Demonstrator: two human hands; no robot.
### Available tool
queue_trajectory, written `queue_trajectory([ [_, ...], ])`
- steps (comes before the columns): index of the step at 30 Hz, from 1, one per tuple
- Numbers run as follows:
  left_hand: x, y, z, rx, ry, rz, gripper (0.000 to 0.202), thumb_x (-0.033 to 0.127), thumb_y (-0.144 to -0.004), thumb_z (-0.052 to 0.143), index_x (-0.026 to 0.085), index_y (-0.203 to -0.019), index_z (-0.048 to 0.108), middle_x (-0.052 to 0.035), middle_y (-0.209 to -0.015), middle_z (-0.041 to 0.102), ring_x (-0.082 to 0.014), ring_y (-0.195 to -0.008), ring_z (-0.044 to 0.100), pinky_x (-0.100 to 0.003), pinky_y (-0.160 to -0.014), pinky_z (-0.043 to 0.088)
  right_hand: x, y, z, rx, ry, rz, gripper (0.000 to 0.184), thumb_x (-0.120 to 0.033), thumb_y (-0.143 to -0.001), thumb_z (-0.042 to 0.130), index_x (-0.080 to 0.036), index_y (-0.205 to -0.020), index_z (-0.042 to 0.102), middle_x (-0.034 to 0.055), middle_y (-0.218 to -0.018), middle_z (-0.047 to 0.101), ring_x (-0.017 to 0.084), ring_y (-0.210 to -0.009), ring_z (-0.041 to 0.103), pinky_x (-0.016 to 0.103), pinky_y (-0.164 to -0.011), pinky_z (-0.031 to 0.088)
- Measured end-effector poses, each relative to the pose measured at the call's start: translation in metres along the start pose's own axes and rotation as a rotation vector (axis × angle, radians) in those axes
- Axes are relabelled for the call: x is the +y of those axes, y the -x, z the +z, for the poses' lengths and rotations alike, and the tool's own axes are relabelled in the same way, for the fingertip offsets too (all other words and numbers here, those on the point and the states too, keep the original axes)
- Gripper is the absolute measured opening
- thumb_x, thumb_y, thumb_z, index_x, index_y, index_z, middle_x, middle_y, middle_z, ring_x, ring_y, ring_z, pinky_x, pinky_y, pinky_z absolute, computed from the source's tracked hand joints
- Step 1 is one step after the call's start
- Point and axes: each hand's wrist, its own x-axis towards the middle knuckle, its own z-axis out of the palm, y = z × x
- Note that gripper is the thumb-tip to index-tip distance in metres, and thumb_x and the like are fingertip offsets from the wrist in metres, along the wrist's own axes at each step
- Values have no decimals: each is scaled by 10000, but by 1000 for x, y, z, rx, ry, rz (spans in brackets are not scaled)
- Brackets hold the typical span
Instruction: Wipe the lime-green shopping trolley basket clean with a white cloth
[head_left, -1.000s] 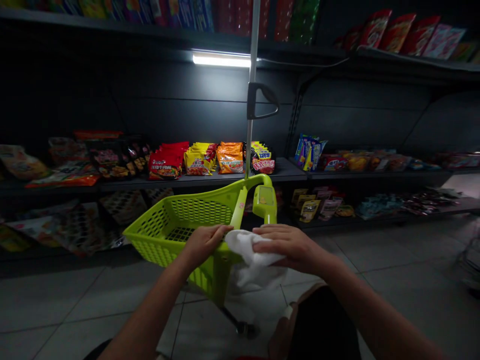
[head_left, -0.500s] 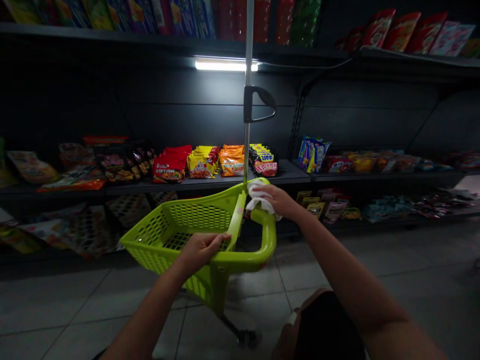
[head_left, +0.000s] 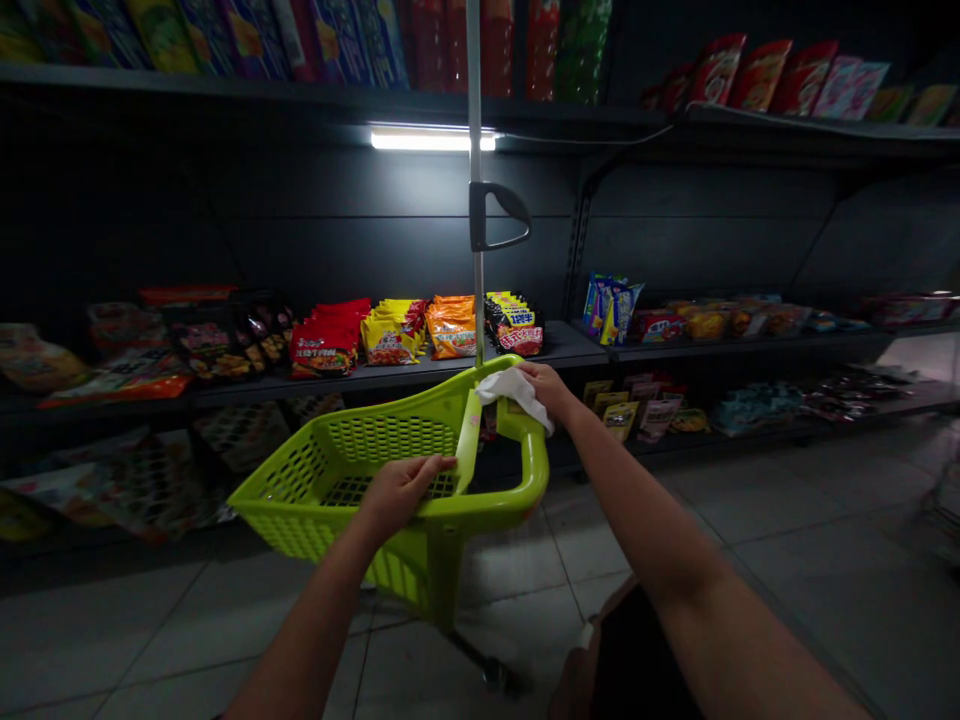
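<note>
So on my head cam feed I've got a long run of dark store shelving [head_left: 315, 240] stacked with snack and noodle packets [head_left: 326, 338], a strip light [head_left: 433, 140] glowing under the top shelf, and a grey tiled floor [head_left: 135, 640] below. Right in the middle, in front of the shelves, is a lime-green wheeled shopping basket [head_left: 390, 440], tilted a bit in view, with a thin metal pole [head_left: 475, 100] rising from its far end and a grey handle [head_left: 499, 215] on that pole. My two hands are well apart, both on the basket. The left hand [head_left: 405, 492] lies over the near rim, though I can't tell if it's really gripping. The right hand [head_left: 544, 388] is up at the far rim, pressing a white cloth [head_left: 516, 395] against it, with the cloth's end hanging over the edge
</note>
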Motion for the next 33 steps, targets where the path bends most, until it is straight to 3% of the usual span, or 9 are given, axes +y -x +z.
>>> queue_trajectory([
  [3,2,-6,4,-7,59,-36,610,649,-915,456,237,-1286,710,-49,-1201,762,-222,-744,735,-318,-716,539,-5,34,12,108,-60,-66,281,-437,-799,648,-163,-765,699,-6,-734,656,156,-719,561,261,-688,441],
  [6,0,-8,3,-52,70,-63,622,675,-900,473,248,-1287,708,-46,-1272,733,-238,-766,758,-337,-787,549,-16,111,40,211,-165,-206,232,-406,-847,656,-187,-780,692,19,-847,672,184,-848,602,295,-801,473],
  [8,-3,-7,2,-65,64,-81,637,693,-898,459,248,-1277,713,-50,-1272,734,-255,-820,765,-342,-808,550,-18,168,69,435,-328,-271,226,-372,-918,605,-209,-778,677,24,-897,676,194,-947,625,333,-918,471],
  [11,-6,-8,4,-75,54,-105,685,723,-906,402,236,-1271,716,-69,-1284,728,-266,-850,767,-360,-840,545,-18,233,119,673,-509,-151,135,-336,-929,634,-265,-1025,696,38,-1322,620,226,-1298,527,398,-1094,404],
  [13,-5,-9,6,-94,71,-106,725,738,-907,376,217,-1289,705,-88,-1290,722,-273,-860,767,-374,-860,541,-22,254,147,729,-669,23,344,-365,-950,616,-334,-1291,592,35,-1486,513,223,-1354,497,423,-1103,417],
  [18,2,-10,12,-121,103,-114,756,753,-895,381,199,-1306,692,-106,-1277,727,-284,-875,766,-377,-840,549,-27,257,176,694,-868,160,682,-405,-951,598,-353,-1548,274,70,-1522,480,214,-1323,541,425,-1105,453],
  [23,7,-5,11,-120,133,-132,799,779,-878,385,172,-1295,695,-120,-1241,742,-286,-880,762,-375,-810,552,32,263,189,509,-715,182,524,-378,-755,758,-274,-1242,598,67,-1219,682,255,-1106,653,435,-1017,526],
  [26,7,-3,10,-107,125,-137,804,784,-883,367,175,-1288,702,-124,-1193,761,-284,-860,764,-384,-812,546,55,261,192,377,-616,294,355,-387,-694,759,-261,-1009,654,54,-1021,722,264,-928,683,426,-873,587],
  [33,8,-4,13,-86,154,-154,846,811,-856,390,149,-1279,702,-141,-1187,760,-292,-872,759,-390,-799,554,22,236,190,403,-637,165,448,-431,-894,570,-275,-1309,510,84,-1273,646,249,-1133,638,397,-996,530],
])
